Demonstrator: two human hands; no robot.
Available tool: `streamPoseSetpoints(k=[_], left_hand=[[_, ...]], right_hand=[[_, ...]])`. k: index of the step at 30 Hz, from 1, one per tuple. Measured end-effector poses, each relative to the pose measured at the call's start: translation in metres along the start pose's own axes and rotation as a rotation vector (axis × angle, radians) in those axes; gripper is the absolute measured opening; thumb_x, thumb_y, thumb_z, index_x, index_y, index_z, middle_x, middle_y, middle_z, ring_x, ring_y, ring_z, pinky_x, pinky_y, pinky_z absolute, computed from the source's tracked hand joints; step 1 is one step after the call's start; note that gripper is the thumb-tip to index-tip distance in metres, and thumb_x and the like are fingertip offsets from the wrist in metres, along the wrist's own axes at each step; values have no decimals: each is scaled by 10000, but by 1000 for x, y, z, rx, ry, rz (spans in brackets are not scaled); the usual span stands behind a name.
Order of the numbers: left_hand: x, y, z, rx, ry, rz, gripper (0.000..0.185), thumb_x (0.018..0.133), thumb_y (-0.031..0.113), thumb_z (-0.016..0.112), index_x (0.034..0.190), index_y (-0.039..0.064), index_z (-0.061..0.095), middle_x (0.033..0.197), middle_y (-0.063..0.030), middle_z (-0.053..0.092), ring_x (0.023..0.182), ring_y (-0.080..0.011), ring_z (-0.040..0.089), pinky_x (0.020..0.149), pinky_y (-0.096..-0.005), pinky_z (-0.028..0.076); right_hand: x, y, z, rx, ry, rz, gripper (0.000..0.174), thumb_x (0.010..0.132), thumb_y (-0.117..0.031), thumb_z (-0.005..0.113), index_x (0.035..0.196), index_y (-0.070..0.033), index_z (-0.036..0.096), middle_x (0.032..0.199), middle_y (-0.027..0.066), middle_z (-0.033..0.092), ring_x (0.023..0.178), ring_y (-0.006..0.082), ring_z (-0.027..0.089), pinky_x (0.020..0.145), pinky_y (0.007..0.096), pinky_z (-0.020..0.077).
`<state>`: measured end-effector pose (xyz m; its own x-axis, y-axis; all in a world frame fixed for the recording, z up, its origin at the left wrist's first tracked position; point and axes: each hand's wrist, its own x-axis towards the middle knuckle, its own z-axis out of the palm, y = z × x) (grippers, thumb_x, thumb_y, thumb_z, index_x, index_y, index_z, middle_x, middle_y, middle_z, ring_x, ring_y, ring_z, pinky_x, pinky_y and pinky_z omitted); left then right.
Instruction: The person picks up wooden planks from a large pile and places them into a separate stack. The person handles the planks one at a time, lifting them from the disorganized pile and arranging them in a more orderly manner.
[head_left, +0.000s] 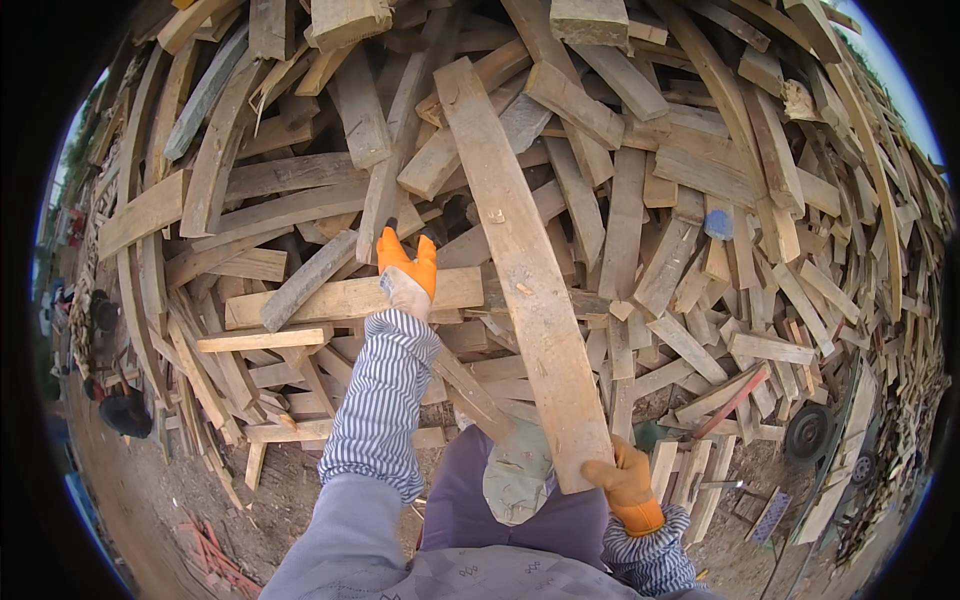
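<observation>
My right hand (631, 484), in an orange work glove, grips the lower right corner of a long, wide wooden plank (529, 292). The plank slants up and left from near my waist across the pile of scrap lumber (322, 176). My left hand (409, 268) reaches forward in an orange glove with dark fingertips, its fingers apart and holding nothing. Just ahead of it is the lower end of a narrow upright board (375, 217). Below the left wrist lies a horizontal timber (345, 298). Whether the fingertips touch any wood cannot be made out.
Boards jut out overhead, including a thick timber end (589, 22). At right are a wheel (810, 433), a reddish-edged board (727, 405) and several upright pale slats (686, 480). A dark rounded object (126, 411) and red strips (214, 559) lie at left on bare dirt.
</observation>
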<state>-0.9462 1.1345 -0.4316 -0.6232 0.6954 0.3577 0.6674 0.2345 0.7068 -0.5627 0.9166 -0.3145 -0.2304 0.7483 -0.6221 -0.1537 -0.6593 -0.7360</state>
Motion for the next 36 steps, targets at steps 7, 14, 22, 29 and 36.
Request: streamPoseSetpoints(k=[7,14,22,29,36], left_hand=[[-213,135,-21,-1566,-640,-1208,536,953,412,698,1351,82,556,1324,-83,635,1214,-281,604,1071,-466,478],[-397,275,43,-1587,-1345,-1313,483,1002,359,642,1383,83,531,1331,-81,632,1234,-244,599,1068,-424,475],[-239,246,56,-249,-568,248,521,862,257,705,1312,21,595,1341,-229,599,1273,-419,521,1113,-496,383],[33,31,-26,564,-206,-2,728,801,439,777,1345,21,535,1318,-220,558,1274,-404,495,1085,-525,379],[128,-81,-13,348,-557,-333,732,836,382,778,1404,29,481,1324,-284,609,1208,-432,612,1001,-487,511]], right_hand=[[-132,27,-126,-322,99,77,559,825,-80,763,1329,83,584,1143,118,703,1002,166,648,902,305,519],[-235,-22,-427,-758,666,-140,882,658,-97,860,1435,100,493,1293,215,639,1104,262,643,961,378,509],[-161,-8,-453,-1024,1007,-138,522,931,-184,669,1357,98,564,1098,177,728,993,187,674,874,300,519],[101,63,-121,-390,118,-185,523,950,-82,685,1415,87,516,1004,2,661,882,65,573,757,230,481],[327,-125,149,1,-194,-293,367,948,-143,686,1268,21,612,955,35,637,757,106,576,675,202,463]])
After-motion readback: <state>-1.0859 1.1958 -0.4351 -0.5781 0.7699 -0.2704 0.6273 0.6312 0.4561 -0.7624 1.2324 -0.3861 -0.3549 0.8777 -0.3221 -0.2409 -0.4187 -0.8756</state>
